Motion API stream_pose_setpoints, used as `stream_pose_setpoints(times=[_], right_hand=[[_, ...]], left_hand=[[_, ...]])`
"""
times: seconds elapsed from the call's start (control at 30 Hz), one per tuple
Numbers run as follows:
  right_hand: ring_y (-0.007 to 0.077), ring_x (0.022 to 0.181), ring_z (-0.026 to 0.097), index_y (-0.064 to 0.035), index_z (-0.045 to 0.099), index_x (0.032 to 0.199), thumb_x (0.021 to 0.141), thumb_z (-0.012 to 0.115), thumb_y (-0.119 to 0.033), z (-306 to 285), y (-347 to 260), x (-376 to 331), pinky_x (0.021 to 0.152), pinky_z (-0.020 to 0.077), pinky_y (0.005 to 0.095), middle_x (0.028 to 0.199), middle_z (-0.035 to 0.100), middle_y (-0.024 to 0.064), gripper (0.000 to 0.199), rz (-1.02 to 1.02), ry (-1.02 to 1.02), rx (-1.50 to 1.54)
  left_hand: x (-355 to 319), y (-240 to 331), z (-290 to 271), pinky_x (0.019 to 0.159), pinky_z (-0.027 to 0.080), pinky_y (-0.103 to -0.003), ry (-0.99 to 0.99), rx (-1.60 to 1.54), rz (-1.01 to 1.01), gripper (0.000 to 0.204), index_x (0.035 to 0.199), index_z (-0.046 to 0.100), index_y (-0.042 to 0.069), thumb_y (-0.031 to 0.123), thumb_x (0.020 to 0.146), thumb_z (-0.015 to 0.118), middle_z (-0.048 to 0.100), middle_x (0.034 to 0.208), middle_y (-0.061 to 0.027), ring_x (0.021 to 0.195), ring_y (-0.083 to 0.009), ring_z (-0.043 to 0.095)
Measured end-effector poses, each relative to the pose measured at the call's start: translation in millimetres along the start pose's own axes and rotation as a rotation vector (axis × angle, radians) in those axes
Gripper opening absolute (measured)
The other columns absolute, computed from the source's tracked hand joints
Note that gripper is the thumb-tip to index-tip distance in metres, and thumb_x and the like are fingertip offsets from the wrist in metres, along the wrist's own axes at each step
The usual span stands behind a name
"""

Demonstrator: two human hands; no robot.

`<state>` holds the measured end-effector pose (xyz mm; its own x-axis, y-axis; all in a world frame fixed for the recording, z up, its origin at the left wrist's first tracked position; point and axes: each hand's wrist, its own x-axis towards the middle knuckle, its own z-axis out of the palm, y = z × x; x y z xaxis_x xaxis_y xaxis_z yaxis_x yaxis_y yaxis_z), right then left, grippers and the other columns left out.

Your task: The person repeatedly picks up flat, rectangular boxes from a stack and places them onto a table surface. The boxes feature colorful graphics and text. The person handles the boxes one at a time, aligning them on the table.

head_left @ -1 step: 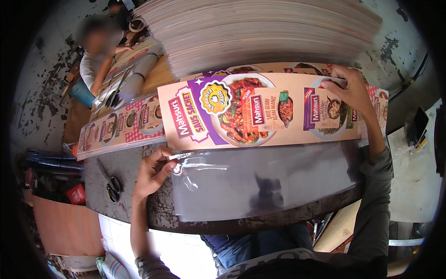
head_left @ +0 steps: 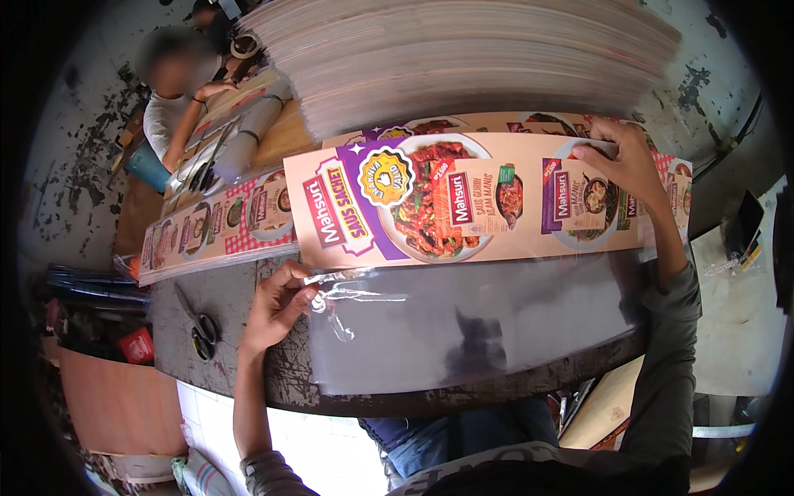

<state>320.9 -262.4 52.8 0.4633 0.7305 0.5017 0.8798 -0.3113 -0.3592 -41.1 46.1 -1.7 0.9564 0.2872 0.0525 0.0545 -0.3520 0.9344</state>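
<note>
A long printed cardboard strip (head_left: 513, 198) with food pictures on a peach background stretches across the middle, tilted slightly. My right hand (head_left: 620, 157) pinches its upper edge near the right end. Below it lies a clear plastic sleeve (head_left: 430, 339), glossy and flat along the table's near edge. The thumb and fingers of my left hand (head_left: 279, 306) are closed on the sleeve's upper left corner. The strip's lower edge meets the sleeve's upper edge; whether it sits inside the sleeve I cannot tell.
Behind the strip rises a tall stack of flat sheets (head_left: 471, 58). More printed strips (head_left: 219, 219) lie in a pile at left. Black-handled scissors (head_left: 201, 331) rest on the worn dark table (head_left: 248, 372). A person (head_left: 169, 116) works at the far left beside plastic rolls (head_left: 252, 124).
The strip's left end has dropped very slightly, and my left hand has shifted a touch right. At the far left, the other person's arm has moved a little.
</note>
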Motion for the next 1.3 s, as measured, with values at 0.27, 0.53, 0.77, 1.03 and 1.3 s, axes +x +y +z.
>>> stream_pose_setpoints(times=[0.27,0.53,0.77,1.03,1.3], right_hand=[[0.0115,0.046,0.041,-0.0027,0.057,0.066,0.073,0.070,-0.034,-1.5,7.1,-0.8,0.045,0.0318,0.0291,0.051,0.047,0.0051,0.034,0.019,0.034,-0.013],[0.0051,0.051,0.032,-0.0028,0.045,0.063,0.079,0.067,-0.022,6.6,6.7,-1.7,0.045,0.0253,0.0259,0.051,0.035,0.0006,0.034,0.072,0.071,0.014],[0.0108,0.046,0.041,-0.0024,0.056,0.066,0.076,0.067,-0.033,4.8,11.9,0.6,0.045,0.0313,0.0288,0.050,0.047,0.0046,0.034,0.013,-0.004,0.012],[0.0107,0.046,0.039,-0.0020,0.055,0.065,0.075,0.069,-0.030,5.2,6.2,-1.8,0.044,0.0305,0.0286,0.050,0.046,0.0045,0.033,-0.033,0.007,-0.021],[0.0100,0.047,0.039,-0.0027,0.054,0.065,0.074,0.070,-0.030,2.2,11.5,-3.1,0.045,0.0310,0.0277,0.050,0.045,0.0043,0.033,-0.019,0.040,0.016]], left_hand=[[6.9,-2.7,-2.4,0.056,0.047,-0.020,-0.011,-0.144,-0.021,0.013,0.097,0.047,0.001,0.004,0.088,0.057,0.061,0.076,-0.0059,0.067,-0.0065,0.057],[7.5,-9.0,-3.0,0.053,0.047,-0.020,0.032,-0.068,0.012,0.011,0.092,0.050,0.001,0.009,0.088,0.058,0.059,0.074,-0.0052,0.066,-0.0077,0.058],[8.6,-4.7,-3.9,0.057,0.045,-0.020,0.045,-0.041,-0.014,0.029,0.114,0.041,0.002,0.006,0.089,0.054,0.064,0.080,-0.0087,0.070,-0.0097,0.060],[11.5,0.1,-3.2,0.062,0.046,-0.023,0.083,-0.060,-0.057,0.045,0.126,0.024,0.004,0.002,0.090,0.051,0.066,0.083,-0.0151,0.068,-0.0132,0.060],[13.6,-4.5,-2.7,0.060,0.044,-0.024,0.074,-0.093,-0.041,0.034,0.116,0.026,0.005,0.007,0.091,0.050,0.065,0.078,-0.0150,0.066,-0.0139,0.059]])
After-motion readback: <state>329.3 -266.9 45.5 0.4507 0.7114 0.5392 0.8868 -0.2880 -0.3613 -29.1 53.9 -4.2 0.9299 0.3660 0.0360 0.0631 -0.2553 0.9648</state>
